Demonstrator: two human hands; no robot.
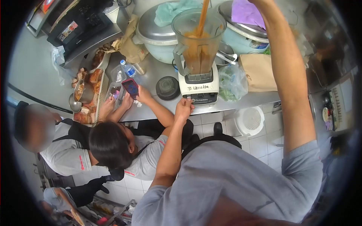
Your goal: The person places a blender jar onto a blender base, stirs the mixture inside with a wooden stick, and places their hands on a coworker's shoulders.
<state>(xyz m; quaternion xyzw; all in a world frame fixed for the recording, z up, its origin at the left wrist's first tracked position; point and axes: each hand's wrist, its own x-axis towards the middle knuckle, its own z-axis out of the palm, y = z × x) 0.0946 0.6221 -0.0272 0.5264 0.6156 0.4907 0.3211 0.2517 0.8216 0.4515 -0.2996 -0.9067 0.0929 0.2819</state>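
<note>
A blender stands on the steel counter, its white base lettered by hand. Orange-brown sauce fills part of its clear jar. A long wooden stick stands upright in the open jar and leaves the top of the frame. My left hand is closed at the front control panel, its fingertips on the left-hand control, which they hide. My right arm reaches up past the jar's right side; its hand lies beyond the top edge. A black round lid rests left of the base.
Large lidded pots stand behind the blender. A bag of greens and brown paper lie to its right. Close on my left, one person holds a phone; another stands beyond, near a meat tray. A white stool is below.
</note>
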